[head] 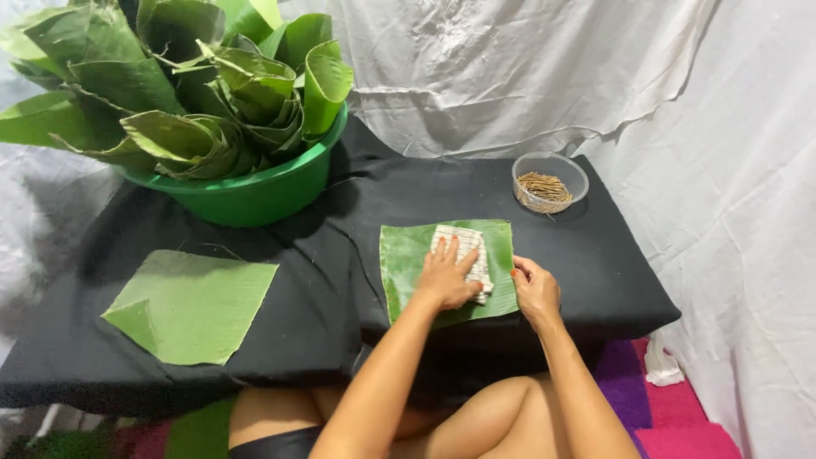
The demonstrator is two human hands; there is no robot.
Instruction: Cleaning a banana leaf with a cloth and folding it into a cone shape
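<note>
Two hands meet on one banana leaf lying straight ahead of me on the black table. My left hand presses a white cloth flat, fingers spread; my right hand pins the leaf's right edge.

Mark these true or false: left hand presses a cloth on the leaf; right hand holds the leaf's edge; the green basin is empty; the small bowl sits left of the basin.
1. The left hand presses a white cloth on the banana leaf. True.
2. The right hand rests at that leaf's right edge. True.
3. The green basin is empty. False: it is full of folded leaves.
4. The small clear bowl sits left of the basin. False: it is to the right.
</note>
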